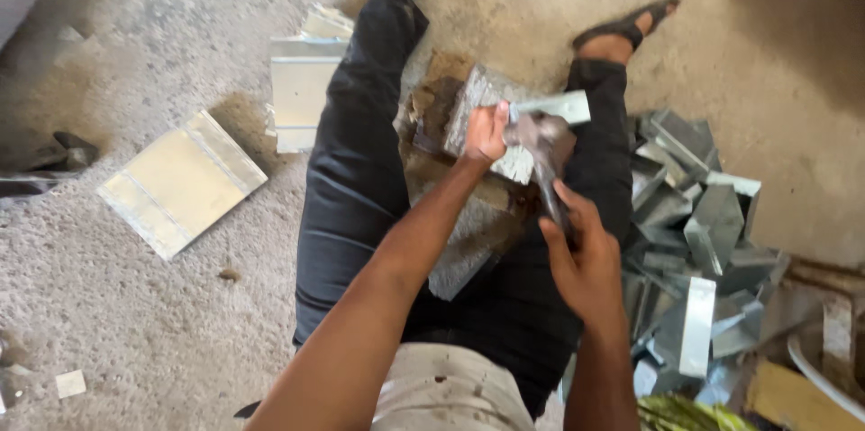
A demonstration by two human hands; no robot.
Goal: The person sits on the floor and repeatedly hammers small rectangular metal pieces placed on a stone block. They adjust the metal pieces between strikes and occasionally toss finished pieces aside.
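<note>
Left hand [487, 132] on thin folded metal strip [551, 107]

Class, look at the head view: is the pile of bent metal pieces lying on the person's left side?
No, the pile of bent metal pieces lies beside the right hand, which grips a hammer.

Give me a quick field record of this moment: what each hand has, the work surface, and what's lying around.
Left hand: pinches a small bent sheet-metal strip at its end
Right hand: grips the handle of a hammer, head at the strip
Work surface: metal block on the floor between the person's legs
Right side: pile of bent metal pieces
Left side: flat metal sheets on the concrete floor
Posture: seated, legs spread, sandals on
</note>
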